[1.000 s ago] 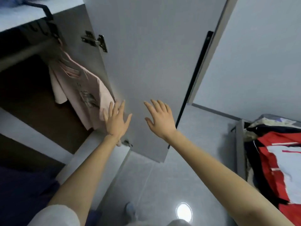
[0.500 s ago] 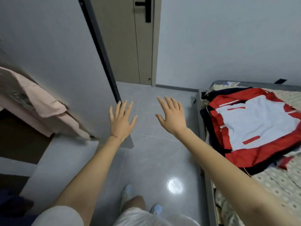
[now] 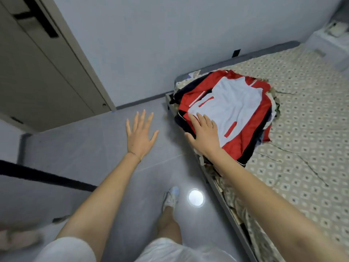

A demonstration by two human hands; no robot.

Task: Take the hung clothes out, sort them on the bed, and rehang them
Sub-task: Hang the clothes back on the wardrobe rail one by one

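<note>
- The left hand [image 3: 139, 136] is spread wide, palm down, fingers fanned, over the grey tiled floor [image 3: 90, 148]; it holds nothing.
- The right hand [image 3: 204, 134] is also wide, fingers extended, at the near-left edge of the clothes pile [image 3: 226, 114]. Whether the palm touches the fabric or only hangs over it cannot be told.
- On top of the pile lies a red and white jacket [image 3: 234, 108] with dark trim, spread flat. Darker garments show beneath it at the left and lower edges, too bunched to name.
- The pile sits at the corner of the bed [image 3: 306, 129], on a beige patterned sheet [image 3: 302, 103], close to the bed's grey frame [image 3: 232, 210] and well away from the far end.
- No container shows in this view. No readable writing or brand shows on the jacket or elsewhere.
- Compared with half a second ago, the view has swung right: the wardrobe door and the pink garment that hung at the left are gone, apart from a blurred pink patch [image 3: 17, 237] at the lower left. The right hand, earlier over the floor, is now at the pile.
- A closed room door [image 3: 37, 72] with a dark handle [image 3: 35, 14] stands at the upper left.
- One shoe [image 3: 171, 197] shows on the floor below, beside a bright reflected light spot [image 3: 195, 197].
- A white bedside unit [image 3: 330, 40] stands in the far corner; the small items on it are too blurred to name.
</note>
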